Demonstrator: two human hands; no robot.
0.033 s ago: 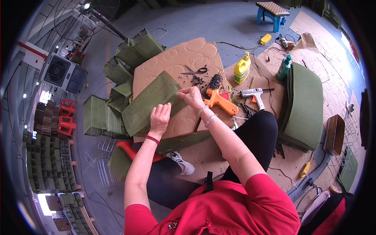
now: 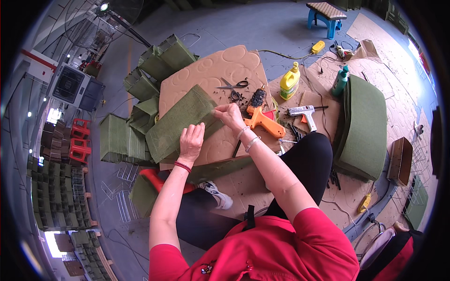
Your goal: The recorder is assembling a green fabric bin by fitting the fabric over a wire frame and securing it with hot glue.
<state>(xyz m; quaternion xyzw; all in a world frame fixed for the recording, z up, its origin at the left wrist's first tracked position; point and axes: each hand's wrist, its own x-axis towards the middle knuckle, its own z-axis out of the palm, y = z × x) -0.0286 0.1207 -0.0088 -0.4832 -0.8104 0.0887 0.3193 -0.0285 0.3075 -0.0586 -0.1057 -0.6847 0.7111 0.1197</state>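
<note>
A yellow jug-shaped bottle [image 2: 289, 81] with a pale label stands on the cardboard beyond the orange glue gun; a slim green bottle [image 2: 341, 80] stands further right (beside the stacked green felt); no signs or screens visible.

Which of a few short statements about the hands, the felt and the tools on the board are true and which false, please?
1. Both hands press on the green felt piece. True: the left hand lies flat on it and the right hand pinches its edge.
2. The orange glue gun is in the right hand. False: it lies on the board beside that hand.
3. Scissors lie on the board. True.
4. The yellow bottle lies on its side. False: it stands upright.
5. The blue stool is stacked with felt. False: nothing green is on it.
</note>
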